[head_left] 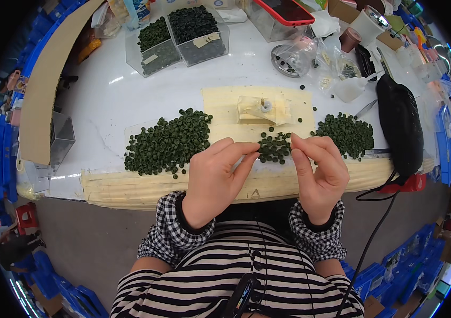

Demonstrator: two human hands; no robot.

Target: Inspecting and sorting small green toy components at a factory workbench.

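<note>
My left hand [217, 177] and my right hand [318, 172] meet over the table's front edge, fingertips pinched close together above a small heap of dark green round caps [274, 147]. Whether a cap sits between the fingers is hidden. A large pile of the same green caps [168, 142] lies to the left, and another pile [347, 135] to the right. Behind the small heap a pale yellow block with a small white part [260, 109] rests on a cream mat [225, 106].
Two clear boxes of green caps [183, 37] stand at the back. A black pouch [399, 124] and tweezers [366, 108] lie right, with plastic bags and a round tin [289, 58]. A cardboard sheet [50, 79] leans at the left. Blue crates ring the table.
</note>
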